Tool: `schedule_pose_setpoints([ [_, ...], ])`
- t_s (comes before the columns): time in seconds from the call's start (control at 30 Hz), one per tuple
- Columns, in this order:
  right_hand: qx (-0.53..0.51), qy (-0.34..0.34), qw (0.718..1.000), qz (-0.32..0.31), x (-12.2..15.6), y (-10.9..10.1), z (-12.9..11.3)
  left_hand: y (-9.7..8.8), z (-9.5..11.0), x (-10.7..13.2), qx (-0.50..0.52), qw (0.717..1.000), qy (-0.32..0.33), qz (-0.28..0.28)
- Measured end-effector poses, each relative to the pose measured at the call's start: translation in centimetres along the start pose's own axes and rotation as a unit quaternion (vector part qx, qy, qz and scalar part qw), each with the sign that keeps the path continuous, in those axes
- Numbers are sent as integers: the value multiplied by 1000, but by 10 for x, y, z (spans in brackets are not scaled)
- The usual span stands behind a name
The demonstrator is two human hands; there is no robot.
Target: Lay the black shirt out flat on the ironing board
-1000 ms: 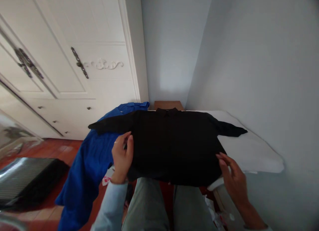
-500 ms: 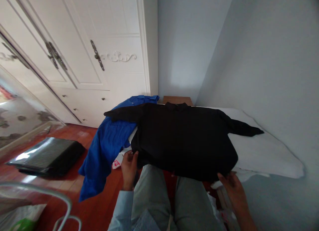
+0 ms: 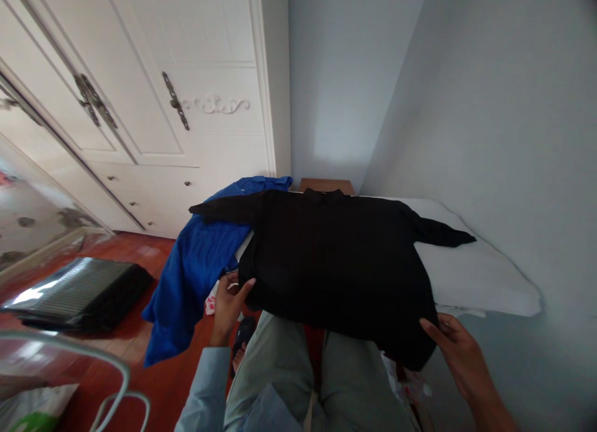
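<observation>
A black shirt [image 3: 326, 258] lies spread over a white ironing board [image 3: 485, 276], its collar at the far side and its sleeves stretched out to both sides. My left hand [image 3: 229, 300] pinches the shirt's left edge near the hem, thumb on top of the cloth. At the lower right, my right hand [image 3: 450, 339] grips the other edge near the hem between thumb and fingers. The hem hangs over the board's near edge, above my legs. Under the black left sleeve lies a blue garment [image 3: 186, 276], which drapes off the board's left end.
A white wardrobe [image 3: 214, 40] stands behind on the left, and a grey wall [image 3: 513, 109] runs along the right. On the red floor lies a dark package in clear plastic [image 3: 79, 292]. A pale curved tube [image 3: 93, 351] crosses the lower left.
My right hand has moved slightly outward and the hem's right corner now hangs lower. My left hand has shifted slightly up along the edge. The view has turned a little.
</observation>
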State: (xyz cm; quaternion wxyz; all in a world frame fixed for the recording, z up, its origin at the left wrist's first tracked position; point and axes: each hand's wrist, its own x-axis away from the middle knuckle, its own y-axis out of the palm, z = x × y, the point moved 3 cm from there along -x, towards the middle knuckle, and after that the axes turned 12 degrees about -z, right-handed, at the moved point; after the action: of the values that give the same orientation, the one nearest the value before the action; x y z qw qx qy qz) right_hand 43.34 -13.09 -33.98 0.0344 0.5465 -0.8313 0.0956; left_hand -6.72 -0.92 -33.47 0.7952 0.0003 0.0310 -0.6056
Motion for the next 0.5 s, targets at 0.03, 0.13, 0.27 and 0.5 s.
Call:
schedule_pose_setpoints([
  [0.03, -15, 4, 1000, -6, -1, -1, -1, 0, 2, -1, -1, 1000, 2, 8],
  [0.13, -41, 23, 999, -11, -3, -5, -2, -7, 4, -4, 7, 1000, -14, 15],
  [0.27, -68, 33, 997, 9, -2, -11, -4, -19, -2, -7, 70, 994, -73, -45],
  [0.5, -134, 68, 988, -16, 4, -5, -3, -18, -2, -9, 34, 991, -119, -53],
])
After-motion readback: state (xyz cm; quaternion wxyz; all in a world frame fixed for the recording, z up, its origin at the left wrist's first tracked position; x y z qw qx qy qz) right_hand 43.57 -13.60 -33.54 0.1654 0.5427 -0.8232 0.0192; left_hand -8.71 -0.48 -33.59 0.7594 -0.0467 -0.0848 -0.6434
